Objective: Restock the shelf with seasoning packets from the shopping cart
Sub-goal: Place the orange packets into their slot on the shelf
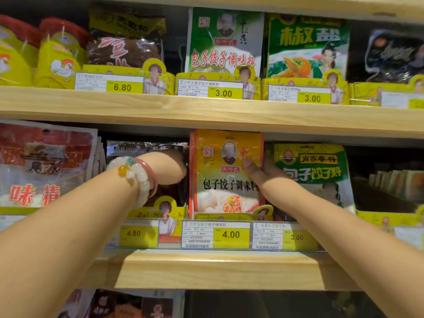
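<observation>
Orange seasoning packets point(227, 173) stand upright in their slot on the middle wooden shelf point(220, 269), right above the 4.00 price tag point(215, 235). Right hand point(263, 171) pinches the front packet's right edge, thumb on its face. Left hand point(169, 167) reaches in behind the packet's left side; its fingers are hidden, so I can't tell its grip. Looks like seating this batch is nearly done. No cart in view, so what's left is anybody's guess.
</observation>
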